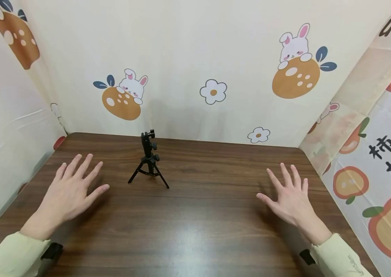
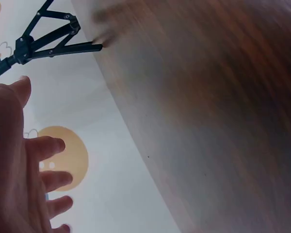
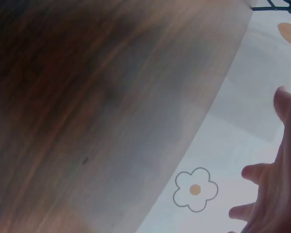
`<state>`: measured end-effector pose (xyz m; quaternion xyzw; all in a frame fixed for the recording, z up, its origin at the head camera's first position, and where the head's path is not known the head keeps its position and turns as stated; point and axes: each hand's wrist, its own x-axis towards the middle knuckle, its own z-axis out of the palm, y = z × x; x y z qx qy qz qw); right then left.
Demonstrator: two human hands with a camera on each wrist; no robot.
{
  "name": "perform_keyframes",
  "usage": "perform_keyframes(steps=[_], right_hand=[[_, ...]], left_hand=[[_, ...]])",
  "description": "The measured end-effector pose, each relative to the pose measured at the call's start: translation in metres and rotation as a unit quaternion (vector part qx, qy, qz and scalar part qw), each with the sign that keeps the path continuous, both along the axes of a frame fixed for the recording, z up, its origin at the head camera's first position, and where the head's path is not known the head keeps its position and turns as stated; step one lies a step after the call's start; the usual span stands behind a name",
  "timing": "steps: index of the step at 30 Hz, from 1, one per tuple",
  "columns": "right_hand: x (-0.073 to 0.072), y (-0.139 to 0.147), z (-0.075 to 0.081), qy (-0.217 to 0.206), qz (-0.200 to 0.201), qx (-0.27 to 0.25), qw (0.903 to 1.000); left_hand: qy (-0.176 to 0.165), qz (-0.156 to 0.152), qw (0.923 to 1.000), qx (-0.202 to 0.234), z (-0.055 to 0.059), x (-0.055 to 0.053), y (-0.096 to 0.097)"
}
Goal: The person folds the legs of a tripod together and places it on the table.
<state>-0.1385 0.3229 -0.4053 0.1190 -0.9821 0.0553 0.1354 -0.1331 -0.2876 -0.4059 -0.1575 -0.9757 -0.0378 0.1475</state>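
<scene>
L hand [image 1: 69,190] at frame left and R hand [image 1: 290,196] at lower right hover over the surface [image 1: 195,215], fingers spread wide, nothing held. Tripod [image 1: 150,158] stands left of ctr, untouched; gripping its stem [image 1: 146,144], clear of legs [image 1: 135,172], is prob. steadiest.

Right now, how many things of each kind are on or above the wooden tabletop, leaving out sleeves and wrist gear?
Black mini tripod: 1
Bare hands: 2, the left hand and the right hand
Total: 3
</scene>
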Motion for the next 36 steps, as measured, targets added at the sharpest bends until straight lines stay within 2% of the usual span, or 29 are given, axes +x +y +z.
perform_keyframes(steps=[6,12,17,20,27,32,36], right_hand=[[-0.002,-0.007,0.000,-0.004,0.013,-0.019,0.9997],[-0.003,-0.019,0.001,-0.035,0.008,-0.063,0.9974],[-0.007,-0.035,0.005,-0.074,0.017,-0.121,0.9898],[-0.012,-0.045,0.006,-0.088,0.034,-0.157,0.9831],[-0.025,-0.079,0.012,-0.098,0.072,-0.211,0.9699],[-0.034,-0.105,0.020,-0.098,0.098,-0.232,0.9627],[-0.043,-0.125,0.024,-0.102,0.118,-0.250,0.9555]], left_hand=[[-0.008,0.001,0.9996,0.029,0.007,-0.001,0.011],[-0.001,-0.007,0.9990,0.045,0.012,-0.008,0.025],[-0.042,-0.012,0.9951,0.088,0.015,-0.017,0.037],[-0.073,-0.025,0.9872,0.140,0.015,-0.024,0.044],[-0.112,-0.068,0.9571,0.258,0.006,-0.044,0.061],[-0.143,-0.068,0.9389,0.306,0.002,-0.054,0.070],[-0.162,-0.063,0.9286,0.328,-0.002,-0.060,0.074]])
